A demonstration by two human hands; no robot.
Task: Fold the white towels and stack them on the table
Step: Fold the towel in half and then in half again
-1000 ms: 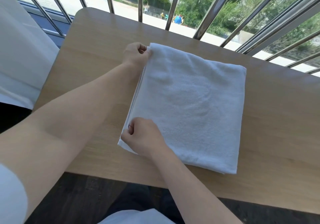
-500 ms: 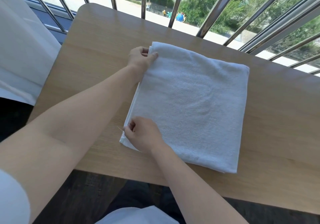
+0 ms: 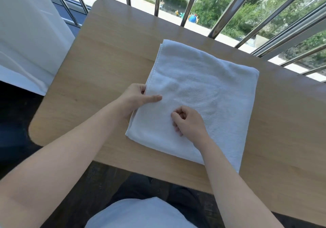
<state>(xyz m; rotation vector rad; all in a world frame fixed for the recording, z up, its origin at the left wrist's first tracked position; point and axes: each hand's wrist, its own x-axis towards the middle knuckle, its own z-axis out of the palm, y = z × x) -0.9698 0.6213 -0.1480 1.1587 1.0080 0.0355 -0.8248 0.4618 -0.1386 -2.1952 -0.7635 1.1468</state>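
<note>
A white towel lies folded into a rough square on the wooden table. My left hand is at the middle of the towel's left edge, thumb on top and fingers curled under that edge, pinching it. Resting on the towel's near middle, my right hand has its fingers curled loosely; whether it pinches any cloth I cannot tell.
A metal railing runs right behind the table's far edge. At the left hangs a white curtain. Bare tabletop shows to the left and right of the towel. Dark floor lies below the near edge.
My left hand slid from the towel's far-left corner down to the middle of the left edge. My right hand left the near-left corner and moved onto the towel. The camera view shifted left.
</note>
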